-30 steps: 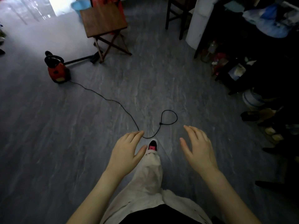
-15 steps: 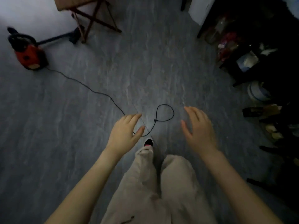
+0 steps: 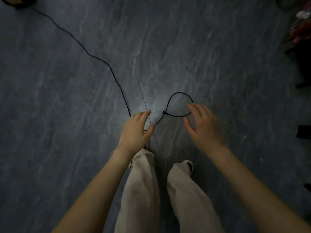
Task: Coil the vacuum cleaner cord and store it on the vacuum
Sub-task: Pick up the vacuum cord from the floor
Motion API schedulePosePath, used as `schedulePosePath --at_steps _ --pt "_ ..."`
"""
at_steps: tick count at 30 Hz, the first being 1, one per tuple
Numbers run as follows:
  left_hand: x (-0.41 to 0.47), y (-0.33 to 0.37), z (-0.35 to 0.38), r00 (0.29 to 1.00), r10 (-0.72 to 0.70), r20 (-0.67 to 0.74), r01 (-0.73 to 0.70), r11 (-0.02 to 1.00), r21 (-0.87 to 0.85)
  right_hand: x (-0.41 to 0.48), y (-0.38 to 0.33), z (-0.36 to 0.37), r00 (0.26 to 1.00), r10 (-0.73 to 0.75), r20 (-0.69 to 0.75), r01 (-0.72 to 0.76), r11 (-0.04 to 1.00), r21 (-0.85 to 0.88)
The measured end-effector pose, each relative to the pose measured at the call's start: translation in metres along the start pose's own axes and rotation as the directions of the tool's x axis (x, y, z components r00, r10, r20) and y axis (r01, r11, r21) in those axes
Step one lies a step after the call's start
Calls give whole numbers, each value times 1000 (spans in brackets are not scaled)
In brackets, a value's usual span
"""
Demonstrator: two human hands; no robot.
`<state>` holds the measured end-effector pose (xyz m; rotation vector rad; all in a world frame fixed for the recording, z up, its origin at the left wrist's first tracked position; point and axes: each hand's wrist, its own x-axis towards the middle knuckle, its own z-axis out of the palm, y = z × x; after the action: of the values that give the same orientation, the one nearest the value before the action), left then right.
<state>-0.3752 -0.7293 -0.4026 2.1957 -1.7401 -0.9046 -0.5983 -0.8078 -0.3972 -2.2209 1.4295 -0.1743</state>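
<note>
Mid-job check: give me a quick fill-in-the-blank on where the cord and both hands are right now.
1. The cord lies on the ____.
2. Its end curls into a ____ beside the right hand.
3. From the left hand its long run leads to the upper ____ of the view.
4. Neither hand has a grip on it; both are ____.
Missing: floor, loop, left, open.

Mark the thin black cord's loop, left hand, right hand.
thin black cord (image 3: 179,92), head view, top of its loop.
left hand (image 3: 136,130), head view, back of the hand.
right hand (image 3: 204,127), head view, back of the hand.
</note>
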Motion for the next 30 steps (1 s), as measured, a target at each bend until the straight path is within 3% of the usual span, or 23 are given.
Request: schedulePosePath --at_steps 10,18,24,30 --pt "87 -107 215 999 47 11 -47 999 22 17 150 214 992 -115 41 117 993 -31" --pt "193 -201 344 963 248 105 -260 958 124 75 241 373 979 -201 35 204 969 -137" --pt "255 -223 398 927 370 64 -376 914 154 122 264 432 949 -283 138 307 929 -207" --pt "286 -229 414 879 476 6 -466 859 211 128 277 454 956 -291 30 289 924 -252"
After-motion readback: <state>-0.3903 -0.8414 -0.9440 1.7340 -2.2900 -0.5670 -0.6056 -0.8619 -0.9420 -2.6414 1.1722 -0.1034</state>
